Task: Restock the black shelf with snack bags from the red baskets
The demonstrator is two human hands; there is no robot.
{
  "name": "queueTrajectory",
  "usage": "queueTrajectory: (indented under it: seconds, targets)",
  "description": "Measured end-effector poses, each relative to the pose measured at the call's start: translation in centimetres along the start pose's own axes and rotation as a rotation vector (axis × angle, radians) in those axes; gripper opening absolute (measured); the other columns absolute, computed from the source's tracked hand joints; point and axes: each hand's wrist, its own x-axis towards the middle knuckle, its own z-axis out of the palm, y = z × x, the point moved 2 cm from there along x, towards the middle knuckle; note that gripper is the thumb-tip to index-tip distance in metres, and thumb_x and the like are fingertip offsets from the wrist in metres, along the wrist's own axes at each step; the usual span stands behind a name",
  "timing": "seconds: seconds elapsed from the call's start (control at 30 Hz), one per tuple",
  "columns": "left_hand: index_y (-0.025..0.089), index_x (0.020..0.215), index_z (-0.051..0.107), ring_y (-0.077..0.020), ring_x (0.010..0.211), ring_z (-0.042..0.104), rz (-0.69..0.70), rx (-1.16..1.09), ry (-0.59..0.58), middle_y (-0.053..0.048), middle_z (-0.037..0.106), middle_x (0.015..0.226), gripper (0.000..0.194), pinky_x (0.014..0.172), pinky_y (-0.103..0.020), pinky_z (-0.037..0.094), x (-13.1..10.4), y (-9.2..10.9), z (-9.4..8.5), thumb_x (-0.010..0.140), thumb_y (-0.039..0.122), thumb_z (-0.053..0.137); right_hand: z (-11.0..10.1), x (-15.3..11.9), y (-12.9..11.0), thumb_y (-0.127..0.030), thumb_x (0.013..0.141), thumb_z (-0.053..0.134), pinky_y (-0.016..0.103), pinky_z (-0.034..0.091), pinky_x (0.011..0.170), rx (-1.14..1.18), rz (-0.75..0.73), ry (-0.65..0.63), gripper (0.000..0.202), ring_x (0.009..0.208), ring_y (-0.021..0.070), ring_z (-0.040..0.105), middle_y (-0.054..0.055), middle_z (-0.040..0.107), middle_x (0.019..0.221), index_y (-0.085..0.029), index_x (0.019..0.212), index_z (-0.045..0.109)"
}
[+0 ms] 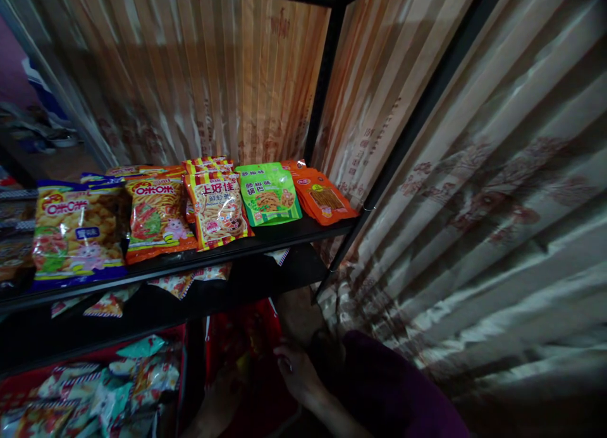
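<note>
Low in the middle of the head view is a red basket, dim inside, with packets that are hard to make out. My right hand is at its right rim, fingers curled at the edge. Over the basket's left part lies my left hand, dark and blurred, its fingers hidden in shadow near a small yellowish item. Above, a black shelf carries upright snack bags: a blue-edged bag, an orange bag, a red and yellow bag, a green bag and flat orange bags.
Another red basket full of small wrapped packets stands at the lower left. White-and-red packets poke out on the lower shelf. A black shelf post rises on the right, before a pleated curtain. Purple cloth shows lower right.
</note>
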Motion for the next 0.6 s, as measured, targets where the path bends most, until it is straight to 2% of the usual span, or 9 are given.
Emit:
queueTrajectory:
  seconds: [0.13, 0.27, 0.4, 0.6]
  targets:
    - [0.019, 0.103, 0.066, -0.0119, 0.113, 0.056, 0.034, 0.031, 0.055, -0.003, 0.064, 0.119, 0.036, 0.098, -0.019, 0.039, -0.1, -0.6, -0.5, 0.082, 0.012, 0.036, 0.4, 0.0, 0.0, -0.013, 0.080, 0.041, 0.028, 0.044, 0.095, -0.003, 0.027, -0.026, 0.034, 0.115, 0.0180, 0.056, 0.009, 0.062, 0.120, -0.018, 0.100, 0.068]
    - [0.018, 0.102, 0.066, -0.0115, 0.108, 0.059, -0.048, 0.035, 0.015, -0.004, 0.066, 0.116, 0.035, 0.095, -0.019, 0.040, -1.4, -0.5, -0.6, 0.082, 0.010, 0.039, 0.9, -0.2, 0.7, -0.015, 0.082, 0.042, 0.025, 0.045, 0.090, -0.026, 0.058, -0.074, 0.032, 0.110, 0.0168, 0.059, 0.009, 0.061, 0.121, -0.019, 0.101, 0.068]
    - [0.017, 0.104, 0.065, -0.0121, 0.109, 0.059, -0.097, 0.050, -0.045, -0.004, 0.067, 0.115, 0.035, 0.096, -0.020, 0.040, -2.5, -0.5, -0.2, 0.082, 0.009, 0.039, 1.4, 0.1, 1.0, -0.015, 0.083, 0.042, 0.023, 0.047, 0.085, -0.069, 0.040, -0.112, 0.031, 0.096, 0.0153, 0.064, 0.008, 0.067, 0.106, -0.019, 0.099, 0.069]
    - [0.017, 0.109, 0.063, -0.0115, 0.115, 0.057, -0.112, 0.096, -0.025, -0.005, 0.064, 0.120, 0.035, 0.100, -0.020, 0.037, -2.5, -2.3, 0.1, 0.084, 0.011, 0.040, 2.0, 0.2, -0.5, -0.015, 0.081, 0.045, 0.024, 0.046, 0.084, -0.096, -0.035, -0.170, 0.031, 0.098, 0.0164, 0.062, 0.007, 0.067, 0.108, -0.019, 0.101, 0.068]
